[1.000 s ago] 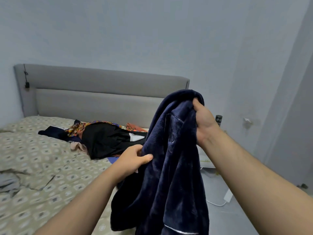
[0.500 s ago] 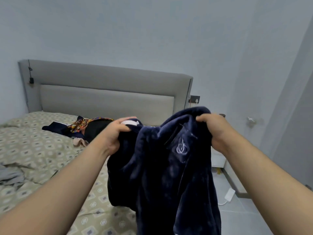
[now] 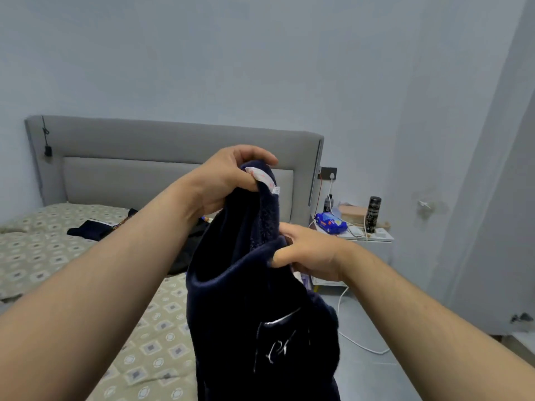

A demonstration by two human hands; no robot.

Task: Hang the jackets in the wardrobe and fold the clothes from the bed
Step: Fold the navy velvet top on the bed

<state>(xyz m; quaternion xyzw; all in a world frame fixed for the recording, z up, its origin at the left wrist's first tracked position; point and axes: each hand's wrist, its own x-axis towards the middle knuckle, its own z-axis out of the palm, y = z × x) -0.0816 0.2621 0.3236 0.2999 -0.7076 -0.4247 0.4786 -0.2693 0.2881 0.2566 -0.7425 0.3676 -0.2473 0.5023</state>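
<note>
Two hands on the navy fleece jacket (image 3: 252, 328) now, and the grip has flipped. Half a second ago I held it spread wide, both fists level and well apart. Now my left hand (image 3: 228, 178) is up high, fingers curled tight round the collar right at the white neck label (image 3: 262, 179), and my right hand (image 3: 309, 250) has dropped just below it, thumb and fingers pinching a rolled edge of the fleece. The hands are close together, one above the other. The jacket hangs straight down from the collar, clear of the bed (image 3: 43, 250), out over its near edge, and the embroidered logo (image 3: 278, 347) faces me lower down. I read that as good news: I've found the neck, so the garment is the right way up for a hanger. No hanger and no wardrobe in my view yet, so the hanging itself is not started. More dark clothes (image 3: 92, 225) lie up by the headboard (image 3: 144, 146), waiting to be folded. The nightstand (image 3: 379, 237) sits off to the right, well away from the jacket.
</note>
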